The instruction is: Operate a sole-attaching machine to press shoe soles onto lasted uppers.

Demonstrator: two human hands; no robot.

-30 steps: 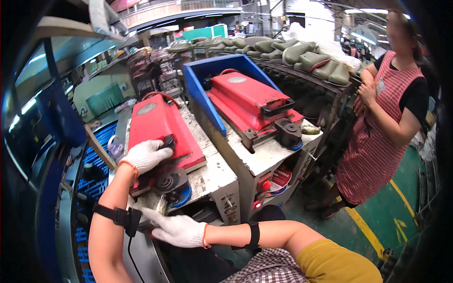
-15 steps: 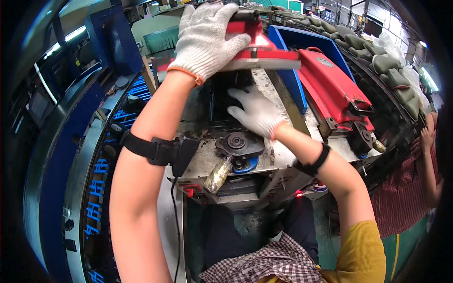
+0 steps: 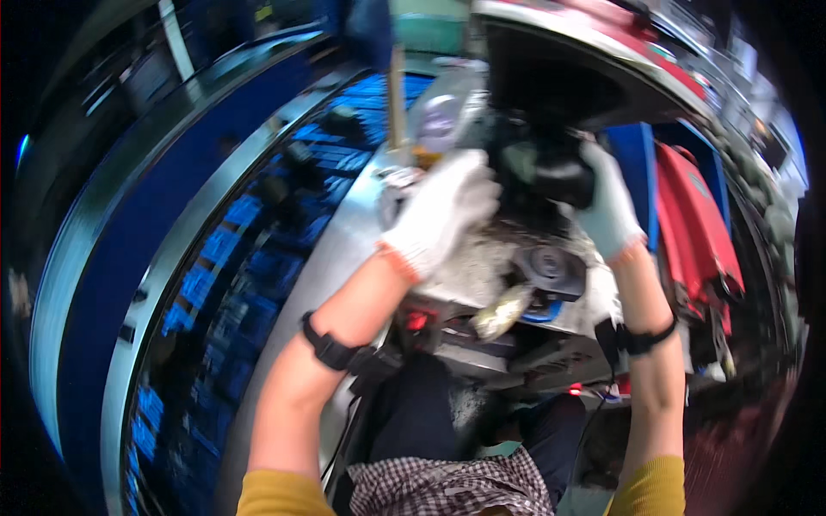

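Observation:
Both my hands wear white knit gloves, smeared by motion. My right hand [image 3: 609,202] curls around the side of a black rounded piece [image 3: 564,176] inside the machine's dark opening. My left hand [image 3: 447,206] hovers left of that opening, apart from the piece. Its fingers look bent, but blur hides whether they hold anything. Above both hands, the red lid [image 3: 594,17] stands raised, its dark underside [image 3: 551,73] facing me. Nearer to me, a black round clamp [image 3: 549,265] with a wrapped yellowish handle [image 3: 503,311] sits on the worn metal worktop [image 3: 456,279].
A second red machine cover [image 3: 699,219] stands at the right beside blue panels [image 3: 632,168]. Along the left runs a conveyor-like rack with blue pieces [image 3: 224,245]. A clear plastic bag [image 3: 447,112] lies beyond my left hand. Small red lights glow under the worktop.
The red lid has swung up, and my left hand has left it and come down toward me. My right hand now grips the black piece. The view has turned left.

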